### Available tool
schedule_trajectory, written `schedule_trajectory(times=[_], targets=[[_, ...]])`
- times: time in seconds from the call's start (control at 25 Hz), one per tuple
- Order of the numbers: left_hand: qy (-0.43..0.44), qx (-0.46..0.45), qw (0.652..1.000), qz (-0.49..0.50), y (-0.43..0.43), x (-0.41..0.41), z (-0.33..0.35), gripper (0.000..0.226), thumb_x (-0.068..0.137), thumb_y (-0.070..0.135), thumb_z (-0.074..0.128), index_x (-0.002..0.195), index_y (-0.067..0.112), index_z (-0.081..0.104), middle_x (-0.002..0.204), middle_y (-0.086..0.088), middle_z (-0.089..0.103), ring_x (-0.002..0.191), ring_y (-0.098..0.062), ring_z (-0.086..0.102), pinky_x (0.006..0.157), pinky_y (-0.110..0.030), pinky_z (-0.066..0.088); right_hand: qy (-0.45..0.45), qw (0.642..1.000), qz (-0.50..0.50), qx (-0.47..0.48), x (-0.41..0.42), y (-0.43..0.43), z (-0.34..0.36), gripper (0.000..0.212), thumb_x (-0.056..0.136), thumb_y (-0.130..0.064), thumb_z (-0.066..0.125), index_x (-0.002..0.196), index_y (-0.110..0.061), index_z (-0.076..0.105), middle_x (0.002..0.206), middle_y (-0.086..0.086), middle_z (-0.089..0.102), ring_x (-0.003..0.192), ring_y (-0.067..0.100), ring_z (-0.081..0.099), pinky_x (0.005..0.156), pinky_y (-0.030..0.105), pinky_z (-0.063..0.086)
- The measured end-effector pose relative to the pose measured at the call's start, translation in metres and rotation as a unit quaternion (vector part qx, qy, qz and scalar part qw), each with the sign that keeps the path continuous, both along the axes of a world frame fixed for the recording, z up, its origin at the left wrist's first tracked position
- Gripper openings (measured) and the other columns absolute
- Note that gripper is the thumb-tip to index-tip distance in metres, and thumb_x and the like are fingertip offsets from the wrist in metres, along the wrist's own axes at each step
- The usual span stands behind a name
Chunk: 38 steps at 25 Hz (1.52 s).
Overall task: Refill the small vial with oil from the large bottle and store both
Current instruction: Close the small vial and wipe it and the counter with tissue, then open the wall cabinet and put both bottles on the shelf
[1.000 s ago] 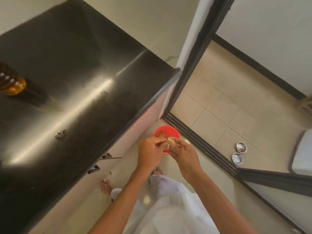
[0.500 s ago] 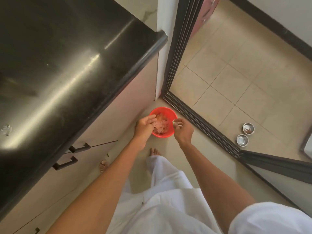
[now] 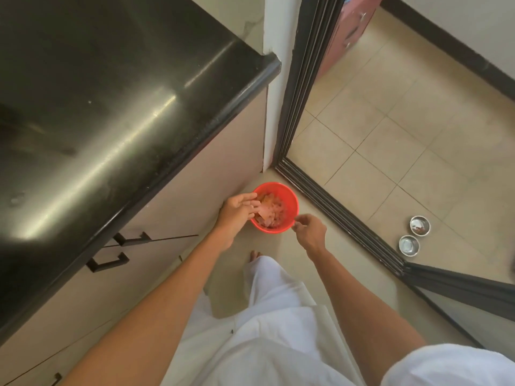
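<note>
A red plastic tub [image 3: 274, 230], filled with pinkish and orange scraps, is seen on the beige tiled floor [image 3: 390, 151], in the corner where a cabinet run is met by a dark sliding-door track [image 3: 334, 210]. The cabinets are topped by a glossy black countertop [image 3: 111, 107], and dark bar handles [image 3: 107, 263] are fitted to the pale fronts. Beyond the track, a small steel bowl [image 3: 419, 225] is set just beside a second steel bowl [image 3: 409, 245], well apart from the tub. A white pillar [image 3: 278, 79] is flanked by the black door frame, with a reddish cabinet [image 3: 348, 32] glimpsed behind
</note>
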<state>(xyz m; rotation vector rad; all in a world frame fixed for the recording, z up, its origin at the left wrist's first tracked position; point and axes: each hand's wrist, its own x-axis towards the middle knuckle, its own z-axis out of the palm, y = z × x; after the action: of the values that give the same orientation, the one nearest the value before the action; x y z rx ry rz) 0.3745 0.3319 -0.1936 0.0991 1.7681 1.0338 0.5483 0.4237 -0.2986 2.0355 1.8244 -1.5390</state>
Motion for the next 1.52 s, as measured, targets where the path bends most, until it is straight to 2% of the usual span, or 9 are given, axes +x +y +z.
schedule_trajectory(times=[0.24, 0.4, 0.6, 0.84, 0.96, 1.08, 1.32, 1.44, 1.52], targets=[[0.058, 0.112, 0.992, -0.024, -0.058, -0.020, 0.141, 0.040, 0.098, -0.013, 0.042, 0.109, 0.015, 0.068, 0.113, -0.013, 0.072, 0.084, -0.010, 0.073, 0.081, -0.019, 0.057, 0.038, 0.998, -0.017, 0.042, -0.020, -0.032, 0.092, 0.017, 0.084, -0.010, 0.062, 0.088, -0.022, 0.075, 0.091, 0.005, 0.076, 0.097, 0.024, 0.068, 0.085, 0.029, 0.048], [0.169, 0.245, 0.954, 0.018, -0.121, -0.073, 0.300, 0.042, 0.093, -0.017, 0.047, 0.114, 0.011, 0.071, 0.111, -0.008, 0.076, 0.091, -0.018, 0.074, 0.082, -0.023, 0.057, 0.197, 0.971, 0.085, 0.103, -0.124, -0.057, 0.220, 0.013, 0.087, -0.016, 0.066, 0.077, -0.024, 0.071, 0.075, -0.004, 0.073, 0.079, 0.018, 0.069, 0.074, 0.028, 0.049], [0.452, 0.407, 0.766, 0.209, -0.212, -0.162, 0.509, 0.026, 0.094, -0.006, 0.054, 0.101, 0.013, 0.071, 0.099, 0.000, 0.075, 0.090, -0.016, 0.071, 0.082, -0.026, 0.058, 0.455, 0.823, 0.259, 0.222, -0.272, -0.104, 0.463, 0.005, 0.086, -0.024, 0.071, 0.090, -0.025, 0.074, 0.076, -0.011, 0.073, 0.072, 0.000, 0.066, 0.068, 0.009, 0.048], [0.682, 0.315, 0.567, 0.338, -0.298, -0.268, 0.612, 0.022, 0.083, 0.016, 0.058, 0.098, 0.023, 0.072, 0.097, 0.004, 0.071, 0.084, -0.009, 0.066, 0.083, -0.035, 0.059, 0.617, 0.664, 0.277, 0.320, -0.384, -0.196, 0.678, 0.006, 0.083, -0.027, 0.074, 0.086, -0.022, 0.074, 0.075, -0.009, 0.073, 0.070, 0.003, 0.068, 0.072, 0.018, 0.054], [0.752, 0.244, 0.505, 0.347, -0.325, -0.300, 0.624, 0.031, 0.083, 0.013, 0.053, 0.107, 0.012, 0.073, 0.108, -0.002, 0.071, 0.083, -0.003, 0.063, 0.083, -0.022, 0.053, 0.642, 0.664, 0.256, 0.285, -0.430, -0.235, 0.718, 0.001, 0.078, -0.023, 0.071, 0.079, -0.024, 0.071, 0.071, -0.006, 0.073, 0.067, 0.007, 0.067, 0.071, 0.025, 0.055], [0.819, 0.164, 0.465, 0.294, -0.351, -0.326, 0.628, 0.028, 0.084, 0.013, 0.058, 0.108, 0.013, 0.071, 0.114, -0.006, 0.066, 0.091, -0.014, 0.063, 0.090, -0.028, 0.050, 0.640, 0.689, 0.236, 0.246, -0.467, -0.269, 0.726, 0.008, 0.079, -0.021, 0.069, 0.086, -0.023, 0.071, 0.079, -0.003, 0.075, 0.079, 0.012, 0.070, 0.080, 0.029, 0.057], [0.845, 0.068, 0.489, 0.204, -0.404, -0.369, 0.630, 0.032, 0.083, 0.009, 0.069, 0.115, 0.009, 0.071, 0.115, -0.012, 0.060, 0.093, -0.024, 0.064, 0.091, -0.034, 0.052, 0.619, 0.763, 0.133, 0.130, -0.514, -0.319, 0.727, 0.034, 0.083, -0.030, 0.071, 0.108, -0.008, 0.063, 0.105, 0.006, 0.069, 0.087, 0.020, 0.062, 0.074, 0.026, 0.049], [0.847, 0.058, 0.492, 0.195, -0.411, -0.376, 0.636, 0.033, 0.081, 0.009, 0.074, 0.115, 0.009, 0.071, 0.113, -0.013, 0.058, 0.091, -0.025, 0.062, 0.091, -0.038, 0.053, 0.637, 0.766, 0.064, -0.052, -0.520, -0.328, 0.735, 0.066, 0.080, -0.036, 0.078, 0.123, -0.007, 0.037, 0.114, 0.009, 0.058, 0.089, 0.025, 0.059, 0.068, 0.032, 0.048], [0.845, 0.048, 0.494, 0.198, -0.408, -0.374, 0.637, 0.035, 0.082, 0.013, 0.075, 0.116, 0.010, 0.070, 0.114, -0.012, 0.058, 0.097, -0.028, 0.061, 0.093, -0.040, 0.052, 0.651, 0.744, 0.051, -0.140, -0.522, -0.326, 0.741, 0.063, 0.083, -0.033, 0.077, 0.126, -0.007, 0.038, 0.121, 0.010, 0.059, 0.093, 0.024, 0.062, 0.078, 0.031, 0.050]])
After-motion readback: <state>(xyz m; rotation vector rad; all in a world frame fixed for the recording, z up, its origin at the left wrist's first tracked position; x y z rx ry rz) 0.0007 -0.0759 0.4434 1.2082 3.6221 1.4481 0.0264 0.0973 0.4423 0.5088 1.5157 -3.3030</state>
